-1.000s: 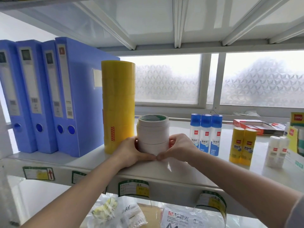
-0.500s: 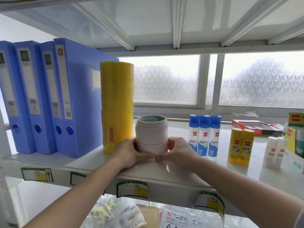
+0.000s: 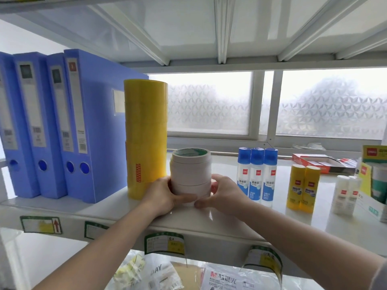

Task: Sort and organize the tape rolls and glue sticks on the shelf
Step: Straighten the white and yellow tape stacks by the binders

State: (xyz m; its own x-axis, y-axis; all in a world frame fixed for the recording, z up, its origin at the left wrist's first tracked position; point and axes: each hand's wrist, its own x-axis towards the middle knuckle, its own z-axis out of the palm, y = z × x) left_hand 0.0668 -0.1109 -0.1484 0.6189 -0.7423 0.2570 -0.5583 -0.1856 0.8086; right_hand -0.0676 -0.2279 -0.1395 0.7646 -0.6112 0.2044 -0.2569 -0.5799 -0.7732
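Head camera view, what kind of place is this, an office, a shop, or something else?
Probably an office supply storeroom or stationery stockroom. A white metal shelf carries stock labels on its front edge and holds blue file boxes, stacked yellow tape rolls and grouped liquid glue bottles.

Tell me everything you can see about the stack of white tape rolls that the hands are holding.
The stack of white tape rolls stands upright on the white shelf, just right of the tall yellow tape stack. Several matte white rolls sit slightly uneven; the top one shows a green inner core. The left hand and right hand grip its lower part from both sides, thumbs across the front.
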